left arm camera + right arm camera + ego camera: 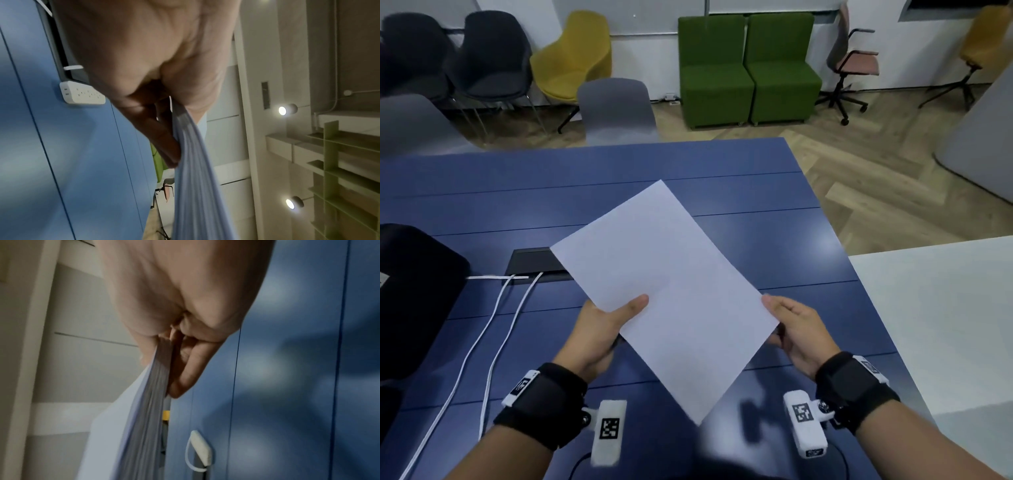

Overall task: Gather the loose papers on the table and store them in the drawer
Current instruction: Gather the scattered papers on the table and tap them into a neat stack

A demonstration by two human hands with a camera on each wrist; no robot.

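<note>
Above the blue table, both hands hold up a stack of white papers, turned so one corner points away and one points back at the person. The stack is off the table and hides the tabletop under it, along with part of a dark slot set into the table. From above it looks like one sheet, but the wrist views show many thin edges pressed together. The left hand grips the left edge, thumb flat on top and fingers curled under, clamped on the papers. The right hand grips the right corner the same way, thumb on top, fingers tucked below against the stack. Both wrist views are blurry, so I cannot count the sheets. No drawer shows in any view, so nothing can be said about what is in it. Two white cords run from the slot toward the person and are cut off at the bottom. A black thing on the left is cut off by the edge, and I cannot tell what it is. A white power strip lies on the table.
</note>
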